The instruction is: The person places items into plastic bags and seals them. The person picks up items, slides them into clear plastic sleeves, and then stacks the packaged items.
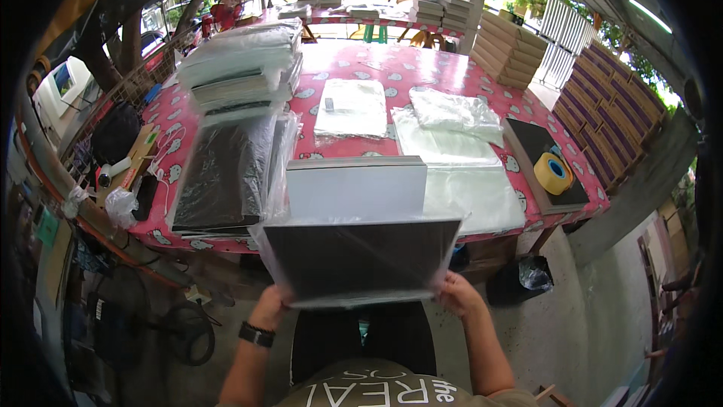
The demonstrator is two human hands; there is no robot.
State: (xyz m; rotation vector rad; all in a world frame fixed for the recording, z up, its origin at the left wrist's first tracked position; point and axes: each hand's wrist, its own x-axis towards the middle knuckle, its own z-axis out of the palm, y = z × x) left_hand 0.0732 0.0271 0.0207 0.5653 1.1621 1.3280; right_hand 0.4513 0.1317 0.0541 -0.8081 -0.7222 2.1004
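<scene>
A flat black board (358,256) inside a clear plastic sleeve is held tilted at the table's near edge. My left hand (273,303) grips its lower left corner, and a dark band circles that wrist. On the lower right corner my right hand (457,295) is closed. Thumbs and fingertips are partly hidden by the sleeve. Just behind the board's upper edge sits a pale grey-white stack of sheets or boards (356,187). Left of it lie black boards in clear plastic (222,170); to its right are clear plastic sleeves (474,196).
A tall pile of plastic-wrapped packs (237,68) rises at the back left of the pink patterned table (339,60). A yellow tape roll (553,173) rests on a dark board (533,138) at right. Stacked cartons (610,109) stand beyond. A lined bin (520,280) is on the floor.
</scene>
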